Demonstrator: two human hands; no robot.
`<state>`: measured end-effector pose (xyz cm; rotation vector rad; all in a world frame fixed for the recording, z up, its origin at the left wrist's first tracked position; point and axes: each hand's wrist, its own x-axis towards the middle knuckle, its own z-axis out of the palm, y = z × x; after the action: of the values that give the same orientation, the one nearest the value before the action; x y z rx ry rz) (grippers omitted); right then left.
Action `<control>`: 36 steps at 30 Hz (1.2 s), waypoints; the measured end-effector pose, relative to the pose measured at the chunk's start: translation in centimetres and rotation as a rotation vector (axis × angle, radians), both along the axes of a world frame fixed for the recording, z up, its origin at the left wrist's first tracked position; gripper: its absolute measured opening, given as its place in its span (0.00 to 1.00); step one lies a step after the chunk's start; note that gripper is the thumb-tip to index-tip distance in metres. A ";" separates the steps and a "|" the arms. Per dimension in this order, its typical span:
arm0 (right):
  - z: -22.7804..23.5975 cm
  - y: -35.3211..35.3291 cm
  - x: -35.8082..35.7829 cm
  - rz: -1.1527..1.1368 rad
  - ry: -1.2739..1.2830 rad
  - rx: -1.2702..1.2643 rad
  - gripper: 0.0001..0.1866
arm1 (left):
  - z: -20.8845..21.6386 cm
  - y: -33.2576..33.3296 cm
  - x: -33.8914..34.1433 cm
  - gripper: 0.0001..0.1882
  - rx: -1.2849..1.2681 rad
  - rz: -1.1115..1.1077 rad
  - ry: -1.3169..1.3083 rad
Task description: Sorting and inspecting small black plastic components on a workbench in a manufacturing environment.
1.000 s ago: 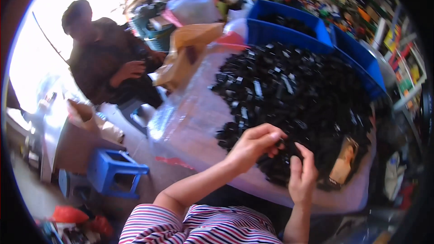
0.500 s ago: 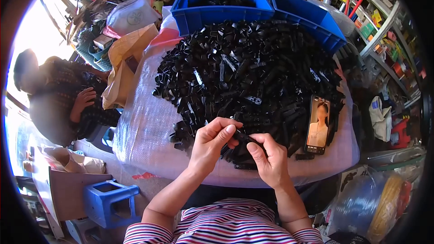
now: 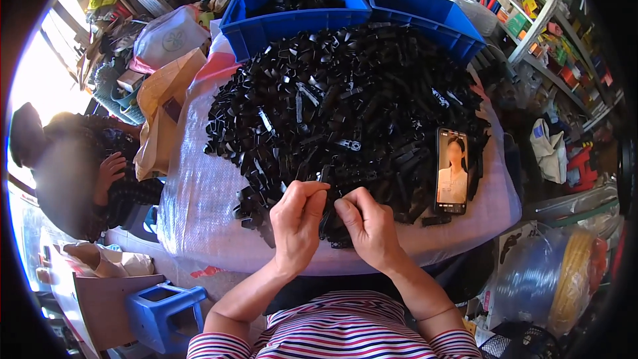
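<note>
- Two bare hands meet at the near edge of a table draped in clear plastic sheeting.
- Left hand is curled, its fingers pinched on a small black plastic part held upright between both hands.
- Right hand is also curled, thumb and fingertips closed on the same part from the other side.
- That part sits just at the front edge of a large heap of black plastic parts covering most of the table.
- One phone lies on the heap's right side, screen lit.
- Two blue bins stand behind the heap.
- Another person sits well to the left, beside a blue stool.
</note>
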<state>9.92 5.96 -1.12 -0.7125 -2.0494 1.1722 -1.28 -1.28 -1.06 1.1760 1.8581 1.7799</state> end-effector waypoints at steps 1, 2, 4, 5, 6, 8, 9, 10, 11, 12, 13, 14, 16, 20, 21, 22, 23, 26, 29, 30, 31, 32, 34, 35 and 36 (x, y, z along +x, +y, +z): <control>0.3 0.0 0.0 -0.001 -0.002 0.001 0.08 | 0.2 0.0 -0.2 0.04 0.001 -0.001 -0.002; 0.8 0.1 0.0 0.028 -0.018 0.066 0.09 | 0.3 0.0 -0.5 0.04 -0.005 -0.073 -0.052; 1.5 0.1 -0.1 0.062 -0.034 0.132 0.09 | 1.3 -0.2 -1.1 0.04 -0.065 -0.170 -0.176; 1.8 0.1 -0.1 0.077 -0.034 0.110 0.09 | 1.2 -0.3 -1.0 0.04 -0.064 -0.165 -0.176; 2.0 0.1 -0.3 0.093 -0.033 0.088 0.10 | 1.0 -0.5 -0.7 0.04 -0.006 -0.110 -0.125; 1.9 -0.5 -1.0 0.097 0.017 0.048 0.10 | 0.8 -0.6 0.1 0.06 0.085 0.006 -0.129; 1.9 -0.7 -1.2 0.101 0.067 0.006 0.10 | 0.8 -0.4 0.1 0.06 0.089 0.006 -0.129; 2.4 -1.2 -1.1 0.099 0.043 0.044 0.09 | 0.9 -0.7 0.2 0.06 0.176 0.039 -0.097; 2.6 -1.3 -1.1 0.109 0.042 0.038 0.09 | 1.2 -0.9 0.1 0.07 0.263 0.072 -0.065; 2.8 -1.1 -1.2 0.082 0.055 0.199 0.08 | 1.9 -1.0 -0.4 0.08 0.225 0.023 -0.068; 3.1 -0.7 -1.3 0.061 0.075 0.367 0.08 | 2.6 -0.8 -0.5 0.09 0.201 -0.044 -0.318; 3.5 -0.5 -0.9 0.066 0.014 0.437 0.10 | 2.2 -0.5 -0.8 0.09 0.258 -0.088 -0.575; 3.7 -0.4 -0.1 0.120 0.014 0.420 0.10 | 0.8 -0.4 -2.2 0.10 0.337 -0.216 -0.880; 3.2 -1.2 0.5 0.077 0.036 0.201 0.09 | 0.3 -0.4 -1.3 0.11 0.284 -0.273 -0.955; 3.2 -1.3 0.7 0.039 0.001 0.068 0.09 | 0.3 -0.5 -1.2 0.11 0.283 -0.269 -0.959; 2.7 -0.9 0.6 0.036 0.031 0.111 0.08 | 0.3 -0.4 -1.2 0.11 0.288 -0.265 -0.927; 2.8 -0.8 0.8 0.034 0.030 0.112 0.08 | 0.4 -0.3 -1.2 0.11 0.294 -0.262 -0.896; 3.0 -0.6 1.0 0.054 0.032 0.094 0.08 | 0.3 -0.3 -0.8 0.11 0.264 -0.225 -0.827; 3.1 -0.4 0.9 0.082 0.015 0.079 0.08 | 0.3 -0.3 -0.6 0.09 0.222 -0.195 -0.758; 3.1 -0.4 0.9 0.093 0.008 0.092 0.08 | 0.2 -0.3 -0.7 0.10 0.221 -0.195 -0.725; 3.1 -0.4 0.9 0.102 0.000 0.105 0.08 | 0.1 -0.3 -0.7 0.10 0.219 -0.196 -0.692; 3.1 -0.4 0.9 0.100 0.000 0.103 0.08 | 0.1 -0.3 -0.6 0.10 0.217 -0.197 -0.693; 2.7 -0.4 0.8 0.090 0.003 0.130 0.08 | 0.0 -0.4 -0.6 0.09 0.195 -0.176 -0.632; 2.6 -0.4 0.8 0.088 0.002 0.128 0.08 | 0.0 -0.5 -0.5 0.09 0.193 -0.177 -0.633; 2.5 -0.5 0.7 0.082 0.000 0.106 0.08 | 0.1 -0.7 -0.4 0.09 0.131 -0.132 -0.475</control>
<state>10.67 5.51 1.41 -0.5825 -2.1414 1.0995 -1.67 -1.96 -1.00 0.7996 1.3800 1.9206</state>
